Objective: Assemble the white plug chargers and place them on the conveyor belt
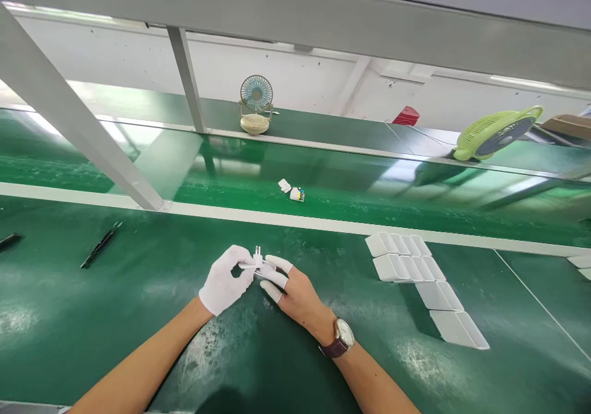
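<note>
Left hand [225, 286]: gloved, pinching the small white plug part [259, 265].
Right hand [287, 288]: finger-cotted fingertips pinching it too (steadying it).
Housings [418, 278]: rowed beside, within reach.

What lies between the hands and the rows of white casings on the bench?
Head view: only bare green mat between the hands' white plug part and the white casings.
</note>
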### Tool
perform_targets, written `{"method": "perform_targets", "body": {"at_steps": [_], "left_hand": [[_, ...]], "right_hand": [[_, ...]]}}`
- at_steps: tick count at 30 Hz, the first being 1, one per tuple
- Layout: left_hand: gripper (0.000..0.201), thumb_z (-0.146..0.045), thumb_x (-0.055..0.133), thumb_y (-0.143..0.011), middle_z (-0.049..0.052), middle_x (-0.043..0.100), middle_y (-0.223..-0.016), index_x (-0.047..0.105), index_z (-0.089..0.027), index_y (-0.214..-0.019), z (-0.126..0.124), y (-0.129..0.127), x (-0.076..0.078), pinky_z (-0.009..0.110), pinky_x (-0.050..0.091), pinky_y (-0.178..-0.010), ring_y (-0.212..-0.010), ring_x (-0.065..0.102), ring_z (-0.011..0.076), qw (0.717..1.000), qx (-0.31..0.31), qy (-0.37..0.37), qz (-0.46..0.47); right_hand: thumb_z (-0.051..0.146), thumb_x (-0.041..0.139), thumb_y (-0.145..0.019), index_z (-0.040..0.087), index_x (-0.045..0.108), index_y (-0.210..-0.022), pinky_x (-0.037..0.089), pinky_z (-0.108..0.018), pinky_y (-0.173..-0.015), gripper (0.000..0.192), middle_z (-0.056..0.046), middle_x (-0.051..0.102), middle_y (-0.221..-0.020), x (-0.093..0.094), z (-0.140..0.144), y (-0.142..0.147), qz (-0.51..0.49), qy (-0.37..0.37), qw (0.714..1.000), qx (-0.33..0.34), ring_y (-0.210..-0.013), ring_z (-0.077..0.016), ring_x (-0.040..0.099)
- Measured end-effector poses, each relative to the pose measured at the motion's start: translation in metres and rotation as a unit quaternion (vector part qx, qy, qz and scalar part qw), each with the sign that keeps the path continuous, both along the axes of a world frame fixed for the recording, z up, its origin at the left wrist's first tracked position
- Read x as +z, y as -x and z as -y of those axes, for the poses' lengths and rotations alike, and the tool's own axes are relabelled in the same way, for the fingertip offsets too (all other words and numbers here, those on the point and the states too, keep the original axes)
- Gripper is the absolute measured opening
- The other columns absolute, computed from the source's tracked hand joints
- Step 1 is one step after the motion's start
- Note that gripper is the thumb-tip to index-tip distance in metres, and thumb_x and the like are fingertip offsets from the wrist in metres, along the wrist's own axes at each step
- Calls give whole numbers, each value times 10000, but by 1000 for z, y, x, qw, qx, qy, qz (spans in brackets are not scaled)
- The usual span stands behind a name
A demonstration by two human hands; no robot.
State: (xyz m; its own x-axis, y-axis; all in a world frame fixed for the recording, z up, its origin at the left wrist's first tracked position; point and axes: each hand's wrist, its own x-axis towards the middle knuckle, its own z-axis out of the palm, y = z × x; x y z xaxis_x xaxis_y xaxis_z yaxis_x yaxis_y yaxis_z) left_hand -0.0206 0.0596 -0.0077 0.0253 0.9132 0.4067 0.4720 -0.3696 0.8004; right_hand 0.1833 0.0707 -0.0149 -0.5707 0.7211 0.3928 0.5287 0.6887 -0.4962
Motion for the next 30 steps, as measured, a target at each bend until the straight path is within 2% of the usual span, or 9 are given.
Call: {"method": "perform_targets", "body": {"at_steps": [4,11,13,15,17,20,22,26,30], "left_hand": [[60,-180,599,-830,3,587,-840,562,-213,-862,1,1,1,289,497,-702,-743,570,144,1000,1,-1,-1],[398,-179,609,-788,52,604,-1056,539,-215,-1177,2,12,-6,374,540,-848,-870,606,175,998,25,34,55],[426,-194,607,-795,61,607,-1073,527,-215,-1214,1,13,-7,387,545,-856,-878,609,179,997,22,42,62],[456,-191,613,-783,65,606,-1086,526,-217,-1229,1,12,-7,394,549,-853,-875,607,179,997,22,42,53],[522,-190,647,-742,62,601,-1085,526,-220,-1249,2,8,-4,397,554,-841,-856,600,177,999,21,36,32],[691,-227,742,-669,55,597,-1068,496,-226,-1315,5,-3,0,379,570,-776,-799,592,168,999,-2,32,14],[717,-250,753,-683,61,607,-1094,479,-235,-1345,8,-12,2,353,577,-723,-764,598,157,999,-17,32,17],[523,-246,661,-810,92,610,-1252,532,-259,-1317,12,-24,2,330,580,-743,-924,648,197,999,-26,18,21],[533,-252,693,-811,92,604,-1302,551,-279,-1324,14,-24,-2,345,579,-795,-1036,643,233,999,-43,-4,25]], "right_hand": [[247,571,-969,290,686,-1214,614,-314,-833,274,-98,646,-1308,-3,-1,1,30,-33,999,-1,-989,-195,711],[177,566,-934,287,680,-1237,592,-321,-893,341,-88,653,-1260,7,-3,-1,-43,-44,997,-53,-1045,-200,684],[170,552,-931,287,701,-1190,590,-331,-886,321,-81,670,-1214,6,-5,1,-33,-11,999,-27,-1019,-199,682],[191,563,-920,278,724,-1113,578,-350,-893,266,-74,678,-1186,4,-6,4,-82,67,994,-18,-1011,-204,672],[257,638,-882,255,727,-1018,573,-360,-870,163,-69,690,-1140,4,-7,7,-218,205,953,-46,-979,-209,666],[413,707,-832,230,670,-980,586,-357,-757,238,-53,708,-1011,8,-6,9,-402,389,824,-87,-857,-202,671],[491,678,-842,223,638,-1008,588,-361,-698,318,-40,706,-929,10,-5,9,-440,453,771,-76,-795,-199,671],[510,673,-834,207,636,-988,566,-344,-632,341,-25,686,-825,11,-1,10,-446,522,726,-41,-727,-194,656],[533,676,-821,216,644,-944,528,-311,-585,342,-11,673,-785,9,2,13,-439,545,714,-31,-686,-183,632]]}}
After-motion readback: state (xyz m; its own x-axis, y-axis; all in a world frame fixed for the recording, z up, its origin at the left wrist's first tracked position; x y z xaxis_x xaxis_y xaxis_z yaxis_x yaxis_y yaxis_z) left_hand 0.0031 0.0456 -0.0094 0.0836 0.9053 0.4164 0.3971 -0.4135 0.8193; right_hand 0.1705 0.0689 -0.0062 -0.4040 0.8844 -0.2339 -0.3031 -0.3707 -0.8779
